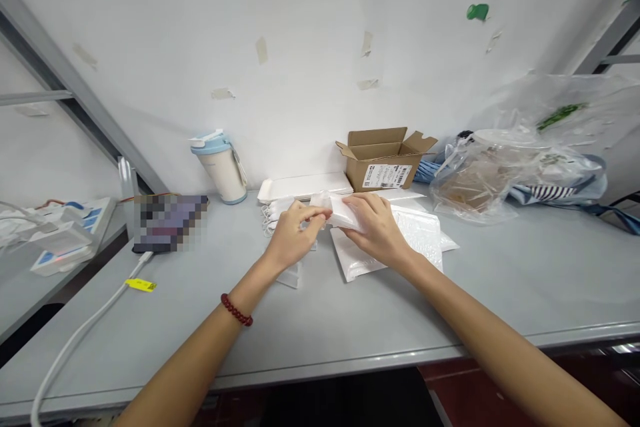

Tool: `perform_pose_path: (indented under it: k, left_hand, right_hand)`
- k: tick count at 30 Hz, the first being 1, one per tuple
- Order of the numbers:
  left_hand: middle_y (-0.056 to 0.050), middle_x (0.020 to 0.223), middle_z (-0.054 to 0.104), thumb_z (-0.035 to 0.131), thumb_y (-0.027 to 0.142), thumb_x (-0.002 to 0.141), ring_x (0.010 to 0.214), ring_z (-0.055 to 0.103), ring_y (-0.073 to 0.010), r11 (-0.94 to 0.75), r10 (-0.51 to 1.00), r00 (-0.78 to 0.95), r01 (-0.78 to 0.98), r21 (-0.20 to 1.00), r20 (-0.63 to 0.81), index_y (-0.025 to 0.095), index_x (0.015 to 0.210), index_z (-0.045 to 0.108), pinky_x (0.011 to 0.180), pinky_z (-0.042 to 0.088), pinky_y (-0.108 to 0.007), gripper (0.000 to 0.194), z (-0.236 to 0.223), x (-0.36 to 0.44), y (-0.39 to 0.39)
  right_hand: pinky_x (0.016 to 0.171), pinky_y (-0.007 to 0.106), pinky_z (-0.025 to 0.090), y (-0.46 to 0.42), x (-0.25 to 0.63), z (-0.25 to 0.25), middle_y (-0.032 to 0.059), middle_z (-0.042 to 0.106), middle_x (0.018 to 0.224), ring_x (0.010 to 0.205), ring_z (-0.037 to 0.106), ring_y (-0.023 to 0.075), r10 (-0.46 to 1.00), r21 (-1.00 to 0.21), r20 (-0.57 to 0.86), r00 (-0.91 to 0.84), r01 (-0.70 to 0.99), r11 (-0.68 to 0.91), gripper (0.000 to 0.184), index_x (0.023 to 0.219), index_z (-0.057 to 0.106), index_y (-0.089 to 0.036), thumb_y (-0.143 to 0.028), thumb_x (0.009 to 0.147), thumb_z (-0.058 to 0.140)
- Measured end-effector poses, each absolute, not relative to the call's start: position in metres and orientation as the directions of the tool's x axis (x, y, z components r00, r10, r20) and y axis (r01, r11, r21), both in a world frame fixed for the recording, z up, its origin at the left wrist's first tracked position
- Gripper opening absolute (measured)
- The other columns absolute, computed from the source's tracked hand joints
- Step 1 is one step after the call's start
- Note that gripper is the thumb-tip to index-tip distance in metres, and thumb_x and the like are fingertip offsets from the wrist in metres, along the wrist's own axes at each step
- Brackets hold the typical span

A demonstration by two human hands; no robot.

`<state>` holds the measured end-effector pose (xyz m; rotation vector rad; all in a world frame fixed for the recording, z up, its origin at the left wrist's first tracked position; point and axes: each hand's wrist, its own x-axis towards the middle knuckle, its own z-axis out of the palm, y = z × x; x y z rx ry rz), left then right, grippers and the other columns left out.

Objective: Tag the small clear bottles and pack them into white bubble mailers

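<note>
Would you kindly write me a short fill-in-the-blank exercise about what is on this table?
1. Both hands, left hand and right hand, hold one small ____ packet.
2. The left wrist wears a bracelet of dark ____ beads.
3. The cardboard box by the wall stands with its flaps ____.
4. The cup left of the tray has a light ____ lid.

Missing words: white; red; open; blue
</note>
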<state>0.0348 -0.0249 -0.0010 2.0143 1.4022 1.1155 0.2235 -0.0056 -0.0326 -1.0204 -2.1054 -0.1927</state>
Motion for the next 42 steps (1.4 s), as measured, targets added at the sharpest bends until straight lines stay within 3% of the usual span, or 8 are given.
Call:
perform_pose_path:
  k: [5, 8, 11, 17, 22, 27, 35, 42]
  left_hand:
    - [-0.001, 0.077, 0.068, 0.043, 0.021, 0.081, 0.079, 0.055, -0.0181, -0.411, 0.898, 0.104, 0.543, 0.732, 0.427, 0.023, 0.08, 0.072, 0.071, 0.045, -0.029, 0.03, 0.0, 0.036, -0.027]
    - [0.0, 0.085, 0.07, 0.044, 0.018, 0.079, 0.077, 0.054, -0.018, -0.419, 0.878, 0.029, 0.528, 0.739, 0.478, 0.022, 0.086, 0.07, 0.071, 0.044, -0.031, 0.027, 0.002, 0.035, -0.027]
    - [-0.001, 0.086, 0.07, 0.044, 0.019, 0.08, 0.084, 0.052, -0.02, -0.453, 0.876, 0.135, 0.556, 0.697, 0.462, 0.023, 0.084, 0.068, 0.072, 0.043, -0.031, 0.025, 0.0, 0.038, -0.028]
    - [-0.002, 0.059, 0.054, 0.036, 0.02, 0.084, 0.074, 0.049, -0.0202, -0.523, 0.852, 0.352, 0.578, 0.626, 0.387, 0.022, 0.053, 0.048, 0.064, 0.04, -0.031, 0.033, -0.003, 0.046, -0.031]
    - [-0.001, 0.082, 0.07, 0.039, 0.022, 0.081, 0.087, 0.056, -0.0197, -0.441, 0.892, 0.175, 0.543, 0.715, 0.418, 0.022, 0.075, 0.067, 0.075, 0.043, -0.03, 0.029, 0.01, 0.024, -0.023]
    - [-0.001, 0.065, 0.068, 0.05, 0.024, 0.073, 0.051, 0.05, -0.0132, -0.343, 0.928, 0.086, 0.575, 0.742, 0.363, 0.019, 0.077, 0.069, 0.05, 0.038, -0.025, 0.021, 0.021, -0.002, -0.017]
    - [-0.003, 0.071, 0.069, 0.054, 0.028, 0.071, 0.059, 0.057, -0.0169, -0.423, 0.9, 0.297, 0.775, 0.47, 0.319, 0.023, 0.073, 0.071, 0.052, 0.041, -0.025, 0.018, 0.016, -0.022, -0.012]
    - [-0.004, 0.06, 0.067, 0.061, 0.027, 0.065, 0.054, 0.059, -0.0179, -0.384, 0.92, 0.372, 0.797, 0.466, 0.122, 0.023, 0.059, 0.069, 0.043, 0.039, -0.023, 0.011, 0.01, -0.036, -0.008]
  right_hand:
    - [0.086, 0.041, 0.035, -0.007, 0.221, -0.032, 0.011, 0.057, 0.113, 0.106, 0.051, 0.0267, 0.611, -0.176, 0.685, -0.396, 0.725, 0.666, 0.035, 0.114, 0.049, -0.021, -0.027, 0.08, 0.056]
    - [0.087, 0.041, 0.036, -0.007, 0.221, -0.032, 0.0107, 0.057, 0.114, 0.107, 0.051, 0.0267, 0.613, -0.178, 0.686, -0.393, 0.726, 0.665, 0.036, 0.116, 0.048, -0.022, -0.028, 0.081, 0.056]
    - [0.086, 0.041, 0.036, -0.007, 0.221, -0.033, 0.0107, 0.057, 0.114, 0.107, 0.051, 0.0264, 0.61, -0.179, 0.689, -0.391, 0.723, 0.667, 0.036, 0.116, 0.048, -0.022, -0.028, 0.081, 0.055]
    - [0.085, 0.039, 0.035, -0.009, 0.219, -0.034, 0.0106, 0.058, 0.112, 0.105, 0.053, 0.0248, 0.602, -0.169, 0.683, -0.414, 0.712, 0.681, 0.031, 0.112, 0.05, -0.021, -0.025, 0.082, 0.054]
    - [0.085, 0.04, 0.035, -0.01, 0.22, -0.032, 0.0116, 0.057, 0.112, 0.105, 0.052, 0.0253, 0.598, -0.156, 0.679, -0.426, 0.712, 0.685, 0.032, 0.114, 0.049, -0.02, -0.029, 0.084, 0.055]
    - [0.086, 0.043, 0.036, -0.009, 0.224, -0.029, 0.0125, 0.055, 0.115, 0.108, 0.049, 0.0282, 0.605, -0.162, 0.676, -0.421, 0.716, 0.679, 0.038, 0.118, 0.047, -0.022, -0.035, 0.083, 0.055]
    - [0.09, 0.045, 0.037, -0.01, 0.228, -0.021, 0.0122, 0.055, 0.114, 0.109, 0.049, 0.0293, 0.55, -0.163, 0.746, -0.374, 0.699, 0.696, 0.046, 0.124, 0.045, -0.023, -0.035, 0.081, 0.056]
    - [0.088, 0.045, 0.039, -0.015, 0.231, -0.014, 0.0126, 0.053, 0.113, 0.107, 0.05, 0.0292, 0.48, -0.152, 0.807, -0.344, 0.665, 0.732, 0.05, 0.123, 0.044, -0.023, -0.031, 0.076, 0.059]
